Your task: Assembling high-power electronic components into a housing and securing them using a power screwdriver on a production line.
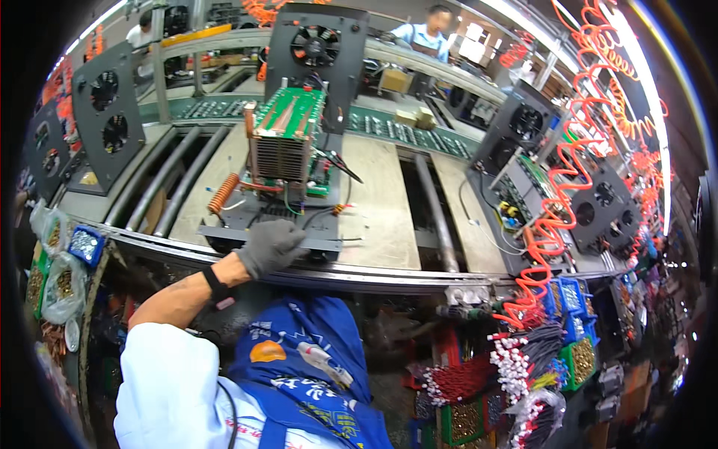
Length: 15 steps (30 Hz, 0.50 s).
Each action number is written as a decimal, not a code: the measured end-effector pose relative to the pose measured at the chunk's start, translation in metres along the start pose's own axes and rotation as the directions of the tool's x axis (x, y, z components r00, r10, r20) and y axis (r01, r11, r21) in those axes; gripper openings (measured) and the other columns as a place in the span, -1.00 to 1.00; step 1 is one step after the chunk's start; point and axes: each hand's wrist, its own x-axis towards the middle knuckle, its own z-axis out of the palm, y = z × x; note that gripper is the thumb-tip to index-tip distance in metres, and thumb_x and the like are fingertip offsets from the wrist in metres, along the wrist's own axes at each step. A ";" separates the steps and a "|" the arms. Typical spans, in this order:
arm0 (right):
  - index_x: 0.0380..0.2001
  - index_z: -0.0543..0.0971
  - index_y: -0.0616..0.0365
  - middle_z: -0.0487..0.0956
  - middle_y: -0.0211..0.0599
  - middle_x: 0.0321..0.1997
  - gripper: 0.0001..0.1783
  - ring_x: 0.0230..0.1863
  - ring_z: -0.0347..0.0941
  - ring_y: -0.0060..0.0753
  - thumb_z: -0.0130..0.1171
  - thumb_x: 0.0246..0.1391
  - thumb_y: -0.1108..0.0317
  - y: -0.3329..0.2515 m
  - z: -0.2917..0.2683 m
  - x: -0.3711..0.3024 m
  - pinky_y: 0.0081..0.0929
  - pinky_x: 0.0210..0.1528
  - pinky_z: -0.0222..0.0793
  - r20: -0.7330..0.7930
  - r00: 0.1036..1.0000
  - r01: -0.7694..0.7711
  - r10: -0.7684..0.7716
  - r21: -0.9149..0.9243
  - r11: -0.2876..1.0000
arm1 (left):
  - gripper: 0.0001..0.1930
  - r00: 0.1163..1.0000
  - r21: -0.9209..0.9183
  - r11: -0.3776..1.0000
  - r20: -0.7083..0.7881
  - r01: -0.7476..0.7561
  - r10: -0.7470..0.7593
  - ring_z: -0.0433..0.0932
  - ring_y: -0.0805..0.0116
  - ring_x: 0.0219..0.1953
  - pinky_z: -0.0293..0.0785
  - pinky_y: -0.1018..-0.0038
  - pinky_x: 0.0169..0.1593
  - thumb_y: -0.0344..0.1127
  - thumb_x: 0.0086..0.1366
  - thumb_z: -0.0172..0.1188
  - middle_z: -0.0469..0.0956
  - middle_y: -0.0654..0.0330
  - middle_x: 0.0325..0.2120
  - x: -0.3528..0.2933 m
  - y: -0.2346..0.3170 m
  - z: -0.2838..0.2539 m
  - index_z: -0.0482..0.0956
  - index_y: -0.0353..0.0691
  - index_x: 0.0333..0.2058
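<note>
My left hand (pixel 271 247), in a dark grey glove, is closed on the front lip of a grey metal chassis (pixel 323 243). The fingertips are partly hidden behind the knuckles. On the chassis stands a finned heat sink (pixel 280 159) topped by a green circuit board (pixel 299 105). Behind it rises an upright panel with a black fan (pixel 314 46). A copper-coloured coil (pixel 223 193) is at the left of the heat sink, and loose black leads (pixel 340 166) hang at its right. My right hand is out of view.
Roller conveyor (pixel 176 183) sections flank the wooden board (pixel 381 213) under the chassis. Similar fan chassis (pixel 108 112) stand left and right. Orange coiled air hoses (pixel 557 198) hang at right. Below are wire bundles (pixel 516 359) and screw bins (pixel 580 359). A person (pixel 425 34) works across the line.
</note>
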 end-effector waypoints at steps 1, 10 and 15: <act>0.34 0.38 0.11 0.50 -0.16 0.24 -0.15 0.17 0.49 -0.08 0.04 0.21 -0.32 0.011 0.036 -0.015 -0.02 0.27 0.39 0.152 0.986 -0.064 0.067 -0.023 0.998 | -0.75 1.000 -0.002 1.000 -0.018 0.004 -0.004 0.60 0.04 -0.37 0.50 0.17 -0.34 -0.10 0.17 0.39 0.54 0.13 -0.46 0.000 0.000 0.001 0.60 -0.11 -0.31; 0.41 0.28 0.10 0.40 -0.06 0.34 -0.02 0.27 0.40 0.03 0.12 0.13 -0.38 0.000 0.144 -0.053 0.11 0.36 0.29 0.731 0.681 -0.077 0.048 0.007 0.997 | -0.55 0.991 -0.142 0.988 -0.103 0.065 -0.080 0.61 -0.02 -0.21 0.54 0.17 -0.16 -0.13 0.14 0.44 0.60 0.00 -0.28 0.012 0.055 -0.021 0.60 -0.22 -0.05; 0.45 0.23 0.09 0.35 -0.01 0.40 0.06 0.33 0.36 0.10 0.16 0.08 -0.41 -0.075 0.119 0.003 0.18 0.40 0.23 0.373 0.767 0.127 -0.523 0.710 0.693 | -0.15 0.999 -0.769 0.639 -0.044 -0.014 -0.031 0.58 -0.12 0.07 0.52 0.19 0.16 -0.04 0.14 0.51 0.55 -0.20 0.03 0.011 0.137 -0.048 0.35 -0.36 0.30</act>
